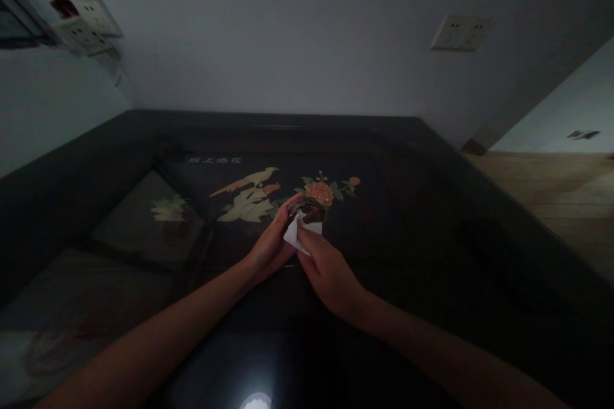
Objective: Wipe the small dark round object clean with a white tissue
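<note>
Over the middle of a glossy black table, my left hand (pixel 271 244) is closed around a small dark, shiny, rounded object (pixel 314 209). It looks like a cup or glass, but the dim light hides its exact kind. My right hand (pixel 330 271) pinches a white tissue (pixel 293 234), which lies against the near side and rim of that object. Both hands meet close together, and the fingertips of the right one are partly covered by the tissue.
The tabletop (pixel 432 160) bears a bird picture (pixel 247 201) and a flower picture (pixel 319 192), and it mirrors a ceiling light. Wall sockets (pixel 463 33) are at the back right, more sockets (pixel 86 35) at the left. Wooden floor (pixel 551 185) shows at right.
</note>
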The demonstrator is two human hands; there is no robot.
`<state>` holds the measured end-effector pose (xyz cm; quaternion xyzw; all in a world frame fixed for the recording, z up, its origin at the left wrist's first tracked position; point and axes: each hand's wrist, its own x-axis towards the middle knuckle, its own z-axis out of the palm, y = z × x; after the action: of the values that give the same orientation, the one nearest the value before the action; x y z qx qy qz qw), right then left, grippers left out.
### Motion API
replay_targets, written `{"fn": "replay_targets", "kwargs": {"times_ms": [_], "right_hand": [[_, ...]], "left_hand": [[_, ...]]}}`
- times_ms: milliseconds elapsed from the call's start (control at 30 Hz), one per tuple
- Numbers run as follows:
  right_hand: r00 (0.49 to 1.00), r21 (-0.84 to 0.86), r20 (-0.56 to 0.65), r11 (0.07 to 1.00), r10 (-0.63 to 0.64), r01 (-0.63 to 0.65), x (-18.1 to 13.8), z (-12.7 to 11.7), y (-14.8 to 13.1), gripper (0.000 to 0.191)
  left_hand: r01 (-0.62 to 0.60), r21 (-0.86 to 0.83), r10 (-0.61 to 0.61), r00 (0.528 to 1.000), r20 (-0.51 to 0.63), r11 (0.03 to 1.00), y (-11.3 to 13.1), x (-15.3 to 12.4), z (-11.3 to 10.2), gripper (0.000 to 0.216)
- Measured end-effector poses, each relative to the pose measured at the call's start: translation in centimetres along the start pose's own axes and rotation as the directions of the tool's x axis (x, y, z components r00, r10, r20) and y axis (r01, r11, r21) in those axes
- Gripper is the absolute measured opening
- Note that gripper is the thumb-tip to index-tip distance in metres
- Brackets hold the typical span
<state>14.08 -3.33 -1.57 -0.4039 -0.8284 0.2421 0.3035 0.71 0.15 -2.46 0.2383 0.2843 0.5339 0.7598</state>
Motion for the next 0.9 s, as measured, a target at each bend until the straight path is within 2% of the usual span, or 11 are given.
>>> {"fn": "replay_targets", "kwargs": {"times_ms": [67, 133, 200, 300, 433, 567, 633, 733, 833, 900], "right_hand": [[0.998, 0.180, -0.018, 0.982, 0.063, -0.058, -0.1, 0.3, -0.2, 0.048], [0.998, 0.211, -0.005, 0.975, 0.068, -0.065, 0.0, 0.3, -0.2, 0.047], [1.000, 0.104, 0.021, 0.994, 0.019, -0.021, 0.1, -0.1, 0.0, 0.046], [0.989, -0.192, 0.136, 0.977, -0.065, 0.091, 0.4, -1.3, 0.5, 0.047], [0.943, -0.515, 0.328, 0.825, -0.062, 0.234, 0.8, -3.7, 0.4, 0.041], [0.930, -0.616, 0.368, 0.742, -0.025, 0.264, 1.2, -5.1, -0.2, 0.037], [0.926, -0.607, 0.378, 0.752, -0.011, 0.256, 1.2, -5.2, -0.4, 0.036], [0.928, -0.524, 0.372, 0.826, 0.004, 0.206, 1.1, -4.5, -0.4, 0.038], [0.965, -0.350, 0.261, 0.932, -0.001, 0.096, 0.7, -3.0, -0.3, 0.039], [0.988, -0.148, 0.153, 0.989, 0.021, 0.001, 0.4, -1.9, -0.2, 0.039]], "left_hand": [[-0.006, -0.002, 0.006, 1.000, 0.017, 1.000, 0.0, 0.0, 0.1, 0.041], [-0.006, -0.001, 0.006, 1.000, 0.022, 1.000, 0.0, -0.1, 0.2, 0.043], [0.004, 0.015, -0.004, 1.000, 0.005, 1.000, 0.0, -0.1, 0.1, 0.043], [0.016, 0.034, -0.015, 1.000, -0.024, 0.999, -0.1, 0.0, -0.1, 0.041], [0.017, 0.035, -0.016, 1.000, -0.016, 0.999, -0.2, 0.2, -0.3, 0.036], [0.056, 0.030, -0.056, 0.998, -0.016, 0.998, -0.1, 0.1, -0.2, 0.032], [0.059, 0.031, -0.059, 0.998, -0.021, 0.998, -0.1, 0.0, 0.0, 0.033], [0.046, 0.041, -0.046, 0.999, -0.015, 0.998, -0.1, -0.1, 0.1, 0.034], [0.037, 0.059, -0.037, 0.999, 0.001, 0.998, -0.2, 0.0, 0.1, 0.036], [0.012, 0.066, -0.013, 1.000, 0.019, 0.998, -0.3, 0.0, -0.1, 0.038]]}}
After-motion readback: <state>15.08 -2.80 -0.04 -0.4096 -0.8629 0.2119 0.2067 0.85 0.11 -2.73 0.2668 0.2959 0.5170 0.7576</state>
